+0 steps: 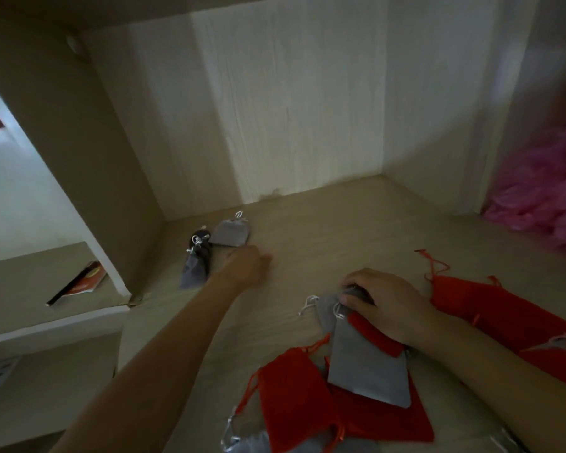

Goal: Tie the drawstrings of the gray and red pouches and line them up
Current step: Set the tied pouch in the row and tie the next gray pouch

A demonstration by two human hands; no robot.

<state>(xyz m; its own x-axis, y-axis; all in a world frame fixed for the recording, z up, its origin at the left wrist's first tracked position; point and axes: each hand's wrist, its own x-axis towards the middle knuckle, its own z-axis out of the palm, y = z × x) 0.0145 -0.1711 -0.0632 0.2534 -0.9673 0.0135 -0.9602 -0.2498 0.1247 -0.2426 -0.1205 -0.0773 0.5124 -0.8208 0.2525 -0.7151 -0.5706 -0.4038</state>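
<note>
Left hand [247, 266] relaxed by tied pouches [231, 235], right hand [386, 305] grasping gray pouch [366, 364], pink bag [543, 197] beyond

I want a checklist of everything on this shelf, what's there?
Surface: pale wooden shelf, dim.
Job's things: two cinched gray pouches at back left; loose pile of red pouches and gray ones in front.
Clutter: pink fluff at right; red booklet on lower left ledge.
Hands: left hand reaches beside the cinched pouches, holding nothing; right hand grips a gray pouch.
Cables: nothing seen.
Surroundings: wooden cabinet walls.
</note>
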